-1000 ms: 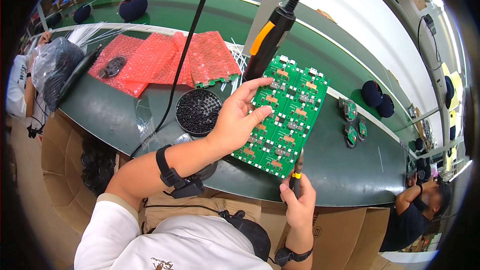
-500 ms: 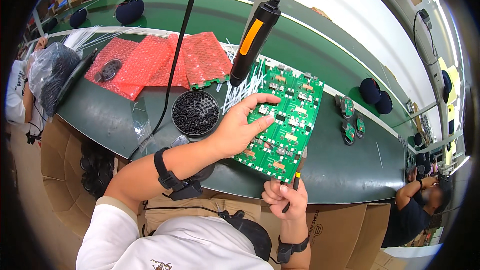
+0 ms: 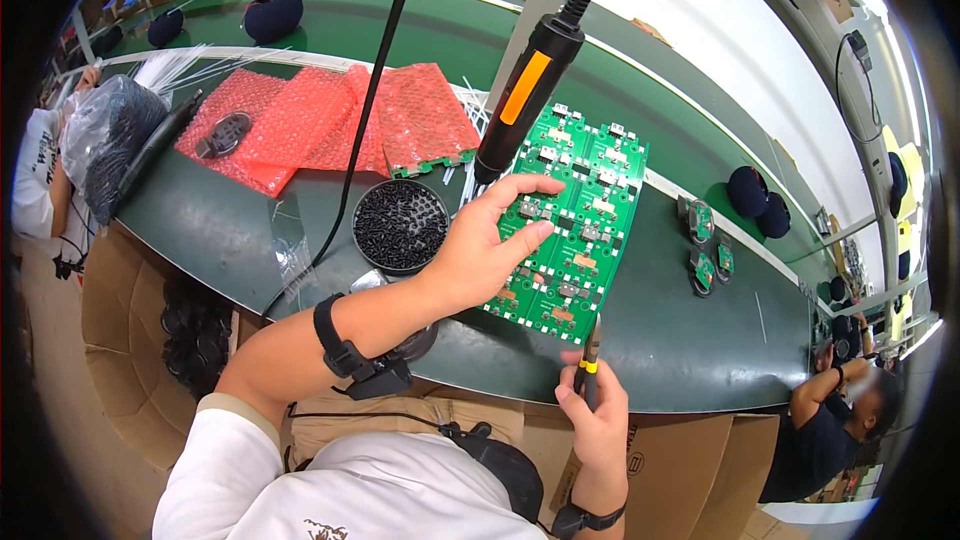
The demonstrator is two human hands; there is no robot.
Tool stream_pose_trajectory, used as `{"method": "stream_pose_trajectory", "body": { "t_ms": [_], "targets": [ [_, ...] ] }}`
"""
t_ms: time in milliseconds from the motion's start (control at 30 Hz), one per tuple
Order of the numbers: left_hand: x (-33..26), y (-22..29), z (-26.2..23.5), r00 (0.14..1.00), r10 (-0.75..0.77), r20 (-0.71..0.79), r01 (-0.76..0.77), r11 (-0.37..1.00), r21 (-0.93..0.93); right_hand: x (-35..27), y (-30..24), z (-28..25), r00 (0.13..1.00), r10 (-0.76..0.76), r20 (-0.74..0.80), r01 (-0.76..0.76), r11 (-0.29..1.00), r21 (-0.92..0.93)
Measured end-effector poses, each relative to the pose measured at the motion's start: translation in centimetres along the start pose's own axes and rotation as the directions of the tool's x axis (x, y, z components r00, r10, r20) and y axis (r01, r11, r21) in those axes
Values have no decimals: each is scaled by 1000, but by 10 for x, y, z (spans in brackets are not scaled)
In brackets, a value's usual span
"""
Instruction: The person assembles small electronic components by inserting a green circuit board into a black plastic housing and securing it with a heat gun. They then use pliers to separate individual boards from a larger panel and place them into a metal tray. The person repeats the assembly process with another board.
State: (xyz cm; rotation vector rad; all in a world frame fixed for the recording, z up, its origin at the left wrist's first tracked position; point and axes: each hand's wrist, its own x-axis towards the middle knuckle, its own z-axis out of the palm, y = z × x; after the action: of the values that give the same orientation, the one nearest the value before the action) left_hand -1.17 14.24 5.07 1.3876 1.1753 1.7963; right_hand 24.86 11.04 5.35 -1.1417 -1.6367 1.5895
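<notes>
My left hand (image 3: 485, 248) grips the left side of a green circuit board panel (image 3: 598, 205), thumb and index finger lying over its face. Rows of small silver connectors and tan parts cover the panel, which is tilted above the bench. Close to its near edge, my right hand (image 3: 600, 415) is closed around pliers (image 3: 590, 365) with black and yellow handles. Their jaws point up by the panel's lower right corner. A black and orange electric screwdriver (image 3: 527, 90) hangs just beyond my left hand.
A round dish of black screws (image 3: 400, 227) sits left on the green bench (image 3: 690, 350). Red bubble-wrap bags (image 3: 310, 125) lie behind it. Several round parts with small boards (image 3: 703, 265) rest at right, before dark rounded pieces (image 3: 747, 191). Co-workers sit at both sides.
My right hand has moved slightly right and down from the panel's near edge, and more of the pliers shows. The panel has shifted a little away from me, still in my left hand.
</notes>
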Motion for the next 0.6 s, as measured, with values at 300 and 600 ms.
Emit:
{"method": "stream_pose_trajectory", "body": {
  "t_ms": [300, 600],
  "targets": [
    [-4, -6, 8, 971, -228, 75, 239, 937, -255, -2, 27, 3, 896, -67, 439, -310, 613, 727],
    [1, 1, 3, 993, -107, 52, 115, 980, -165, 28, 17, -7, 993, -89, 80, 51, 921, 387]
  ]
}}
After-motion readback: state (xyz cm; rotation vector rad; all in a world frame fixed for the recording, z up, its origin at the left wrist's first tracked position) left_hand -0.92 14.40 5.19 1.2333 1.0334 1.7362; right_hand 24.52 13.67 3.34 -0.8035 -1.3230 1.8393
